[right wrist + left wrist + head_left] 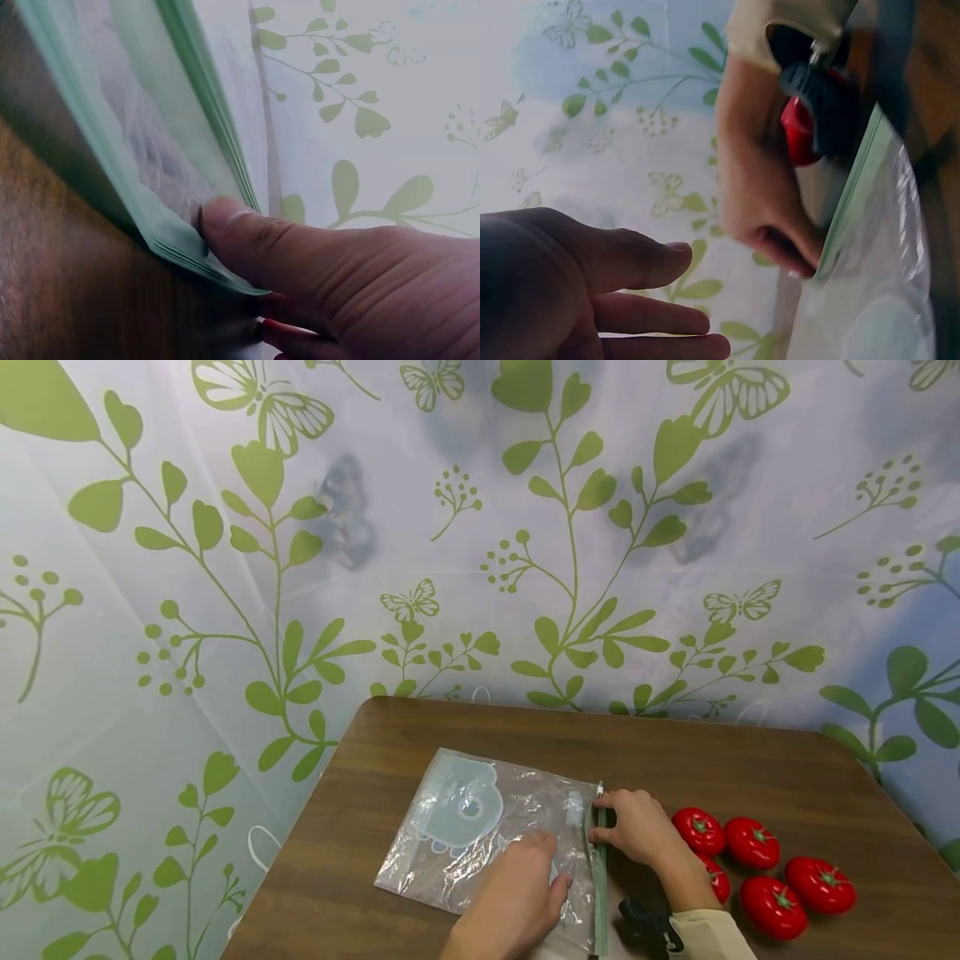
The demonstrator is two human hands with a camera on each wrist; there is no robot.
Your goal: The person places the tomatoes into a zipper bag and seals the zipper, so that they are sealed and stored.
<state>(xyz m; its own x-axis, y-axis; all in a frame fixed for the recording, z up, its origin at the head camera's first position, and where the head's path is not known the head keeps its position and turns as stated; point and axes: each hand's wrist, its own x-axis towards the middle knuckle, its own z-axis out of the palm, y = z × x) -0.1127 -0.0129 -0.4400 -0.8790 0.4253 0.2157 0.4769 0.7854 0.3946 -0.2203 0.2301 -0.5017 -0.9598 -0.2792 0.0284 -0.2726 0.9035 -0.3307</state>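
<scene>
A clear zip-lock bag (461, 814) with a pale printed figure lies flat on the table, its green-edged mouth toward the right. My right hand (637, 827) pinches that edge near its far corner. In the right wrist view the mouth of the bag stands apart, and the thumb (232, 225) is inside the green rim; the other fingers are mostly hidden below. Over the bag's near middle is my left hand (517, 889). Its fingers (656, 313) look straight and hold nothing in the left wrist view.
Several red tomatoes (776, 906) with green stems sit on the brown wooden table (510, 727), right of the bag and close to the right forearm. A dark device (647, 917) is strapped at the right wrist. Behind the table hangs a leaf-and-butterfly patterned curtain (450, 552).
</scene>
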